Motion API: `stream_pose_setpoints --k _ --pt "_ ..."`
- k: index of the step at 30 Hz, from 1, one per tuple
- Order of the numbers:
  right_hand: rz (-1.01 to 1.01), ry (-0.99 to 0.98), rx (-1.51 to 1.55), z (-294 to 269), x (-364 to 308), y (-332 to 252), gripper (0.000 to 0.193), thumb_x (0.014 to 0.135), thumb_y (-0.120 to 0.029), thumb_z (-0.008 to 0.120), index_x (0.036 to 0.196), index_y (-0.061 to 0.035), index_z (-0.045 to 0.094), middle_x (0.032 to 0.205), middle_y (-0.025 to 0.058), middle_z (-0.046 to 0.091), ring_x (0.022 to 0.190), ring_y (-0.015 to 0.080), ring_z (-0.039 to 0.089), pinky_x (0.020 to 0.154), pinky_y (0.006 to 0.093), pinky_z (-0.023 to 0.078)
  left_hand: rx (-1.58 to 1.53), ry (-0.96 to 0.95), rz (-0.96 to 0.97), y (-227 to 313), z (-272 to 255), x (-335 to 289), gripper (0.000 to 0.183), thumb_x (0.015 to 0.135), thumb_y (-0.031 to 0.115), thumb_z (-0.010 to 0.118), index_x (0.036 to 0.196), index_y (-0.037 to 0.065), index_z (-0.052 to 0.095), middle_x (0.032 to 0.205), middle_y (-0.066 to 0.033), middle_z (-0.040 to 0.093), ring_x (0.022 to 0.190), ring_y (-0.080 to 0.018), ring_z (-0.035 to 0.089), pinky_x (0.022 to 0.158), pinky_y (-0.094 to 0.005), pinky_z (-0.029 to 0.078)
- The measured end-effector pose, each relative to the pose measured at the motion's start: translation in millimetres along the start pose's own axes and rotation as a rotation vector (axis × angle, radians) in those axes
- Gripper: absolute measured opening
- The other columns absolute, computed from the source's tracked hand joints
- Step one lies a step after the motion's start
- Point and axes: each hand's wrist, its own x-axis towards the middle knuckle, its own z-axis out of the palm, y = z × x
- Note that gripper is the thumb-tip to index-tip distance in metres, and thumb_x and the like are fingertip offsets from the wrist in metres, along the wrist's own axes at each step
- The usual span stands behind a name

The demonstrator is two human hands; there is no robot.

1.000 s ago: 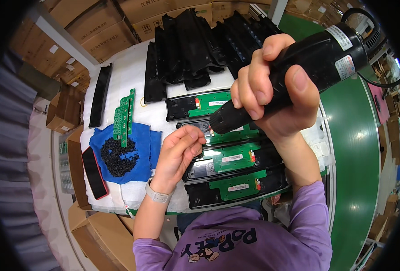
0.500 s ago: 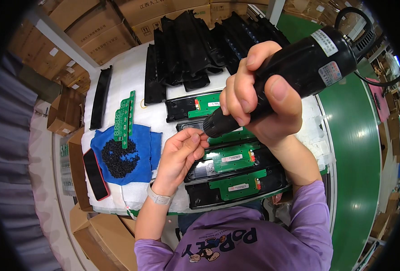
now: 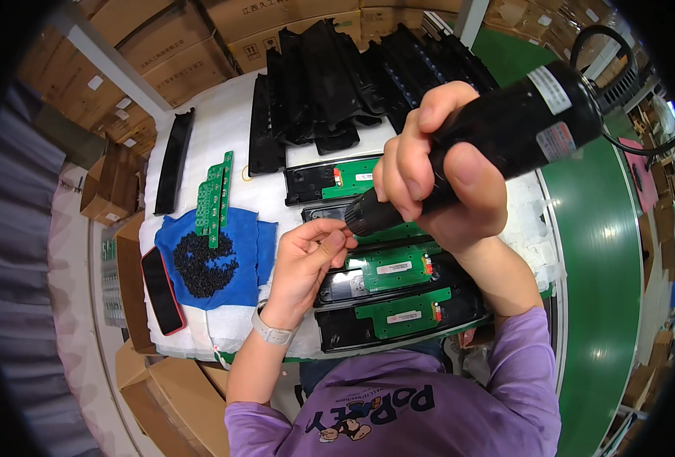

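My right hand grips a black corded electric screwdriver, tilted with its tip down to the left. At that tip, my left hand is closed in a pinch of thumb and forefinger; what lies between them is too small to make out. Below both hands are black plastic housings holding green circuit boards, laid in a column. The screwdriver and hands partly cover the middle housings. Left of my left hand, a pile of small black screws rests on a blue cloth.
Green board strips lie partly over the cloth, with a phone beside it. Black housings are heaped at the back, and a single one lies at the left. Cardboard boxes stand behind the table; a green surface runs along the right.
The view has shifted slightly, moving the table things a little to the right. Both hands stay together at the screwdriver's tip, with hardly any other movement.
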Motion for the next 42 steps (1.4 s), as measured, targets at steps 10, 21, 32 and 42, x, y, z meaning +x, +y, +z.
stream_pose_setpoints --k 10,21,32,42 --pt "0.126 0.171 0.052 -3.8 7.9 1.2 0.024 0.088 -0.024 0.043 0.099 -0.0035 0.044 0.058 0.0034 0.044 0.042 0.0129 0.044 0.05 0.0303 0.042 0.192 -0.055 0.011 8.5 4.2 -3.6 0.015 0.083 0.004 0.062 0.094 -0.007 0.063 0.078 -0.0103 0.064 0.058 -0.0061 0.05 0.054 -0.0174 0.041" --pt "0.145 0.322 0.181 0.1 4.7 11.4 0.021 0.09 -0.025 0.043 0.094 -0.0055 0.047 0.06 0.0022 0.046 0.044 0.0123 0.044 0.051 0.0303 0.042 0.492 -0.01 -0.017 17.3 12.6 -9.3 0.012 0.078 0.001 0.066 0.088 -0.004 0.066 0.072 -0.0062 0.064 0.061 -0.0032 0.053 0.054 -0.0153 0.041" --pt "0.222 0.011 -0.151 4.2 -6.2 32.1 0.029 0.077 -0.019 0.058 0.094 -0.0022 0.041 0.056 0.0048 0.044 0.04 0.0126 0.042 0.041 0.0263 0.037 0.493 0.282 0.23 30.7 -14.1 -2.6 0.012 0.081 0.007 0.066 0.089 -0.003 0.068 0.068 -0.0013 0.062 0.052 -0.0004 0.041 0.046 -0.0154 0.028" --pt "0.232 -0.038 -0.124 12.6 -19.2 51.6 0.022 0.074 -0.002 0.06 0.091 -0.0012 0.045 0.061 0.0042 0.051 0.046 0.0097 0.047 0.044 0.0215 0.039 0.133 0.147 0.072 14.0 -18.2 4.2 0.018 0.085 0.007 0.06 0.1 -0.003 0.061 0.079 -0.0031 0.061 0.061 -0.0044 0.046 0.055 -0.0161 0.036"
